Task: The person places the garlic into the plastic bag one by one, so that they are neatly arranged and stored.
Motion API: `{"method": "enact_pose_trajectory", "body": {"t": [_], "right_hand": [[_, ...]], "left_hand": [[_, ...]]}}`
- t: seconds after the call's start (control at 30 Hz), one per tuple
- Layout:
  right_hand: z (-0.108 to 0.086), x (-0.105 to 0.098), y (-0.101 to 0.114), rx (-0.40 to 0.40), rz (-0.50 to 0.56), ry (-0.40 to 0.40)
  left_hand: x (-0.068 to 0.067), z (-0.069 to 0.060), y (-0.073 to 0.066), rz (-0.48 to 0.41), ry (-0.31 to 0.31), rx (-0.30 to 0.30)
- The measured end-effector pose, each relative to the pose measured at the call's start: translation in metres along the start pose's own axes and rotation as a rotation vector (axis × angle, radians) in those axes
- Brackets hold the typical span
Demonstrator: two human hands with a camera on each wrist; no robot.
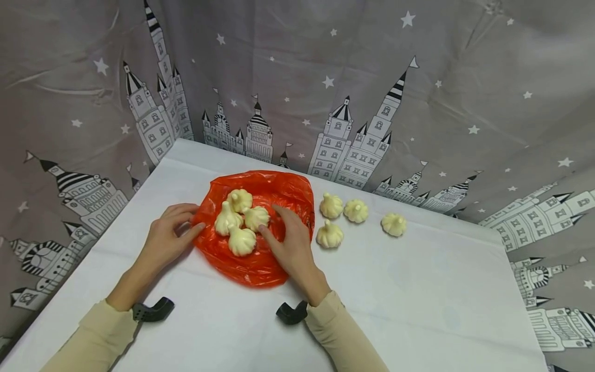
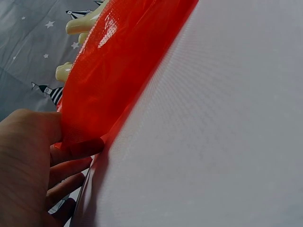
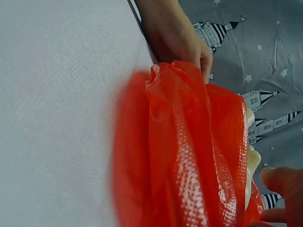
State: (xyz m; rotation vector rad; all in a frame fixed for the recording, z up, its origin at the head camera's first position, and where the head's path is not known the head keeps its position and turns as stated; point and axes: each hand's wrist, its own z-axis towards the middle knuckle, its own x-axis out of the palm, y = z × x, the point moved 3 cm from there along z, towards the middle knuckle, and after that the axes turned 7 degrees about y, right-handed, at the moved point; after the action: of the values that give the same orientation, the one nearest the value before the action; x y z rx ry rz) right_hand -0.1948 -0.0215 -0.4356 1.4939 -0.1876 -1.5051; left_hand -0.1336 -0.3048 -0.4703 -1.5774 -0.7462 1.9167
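A red plastic bag [image 1: 265, 268] lies spread on the white table with several pale garlic bulbs [image 1: 242, 242] grouped on its left half. At the bag's left edge, my left hand [image 1: 165, 237] pinches the thin plastic between thumb and fingers; the left wrist view shows the fingers [image 2: 71, 168] at that edge. Over the bag's right half is my right hand [image 1: 295, 245], thumb and forefinger spread apart. Its thumb is close to the rightmost bulb [image 1: 257, 218] in the bag; I cannot tell whether they touch. Nothing shows between its fingers in the right wrist view.
To the right of the bag, several more garlic bulbs [image 1: 330, 235] stand on the white table [image 1: 432, 299], one [image 1: 394, 224] farther off than the others. A grey curtain [image 1: 288, 67] printed with castles and stars hangs behind the table.
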Motion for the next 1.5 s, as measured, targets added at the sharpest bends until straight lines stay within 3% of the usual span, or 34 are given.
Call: {"method": "enact_pose_trajectory", "body": {"t": [0.17, 0.47, 0.8, 1.13, 1.33, 1.5], "right_hand": [[-0.002, 0.0, 0.0, -0.023, 0.009, -0.024], [-0.012, -0.011, 0.005, -0.135, 0.079, -0.133], [-0.027, -0.023, -0.006, -0.21, 0.087, -0.219], [-0.059, -0.031, -0.022, -0.248, 0.059, -0.302], [-0.082, -0.038, -0.034, -0.283, 0.135, -0.373], [-0.09, -0.043, -0.04, -0.28, 0.166, -0.429]], "left_hand": [[0.001, -0.002, 0.001, 0.001, 0.002, -0.012], [0.001, -0.003, 0.003, 0.01, 0.004, -0.007], [0.0, -0.001, 0.0, 0.009, 0.01, -0.007], [0.0, -0.002, 0.0, 0.018, 0.01, -0.017], [0.0, -0.003, -0.001, 0.011, 0.01, -0.012], [-0.001, -0.003, -0.001, 0.013, 0.008, -0.011]]}}
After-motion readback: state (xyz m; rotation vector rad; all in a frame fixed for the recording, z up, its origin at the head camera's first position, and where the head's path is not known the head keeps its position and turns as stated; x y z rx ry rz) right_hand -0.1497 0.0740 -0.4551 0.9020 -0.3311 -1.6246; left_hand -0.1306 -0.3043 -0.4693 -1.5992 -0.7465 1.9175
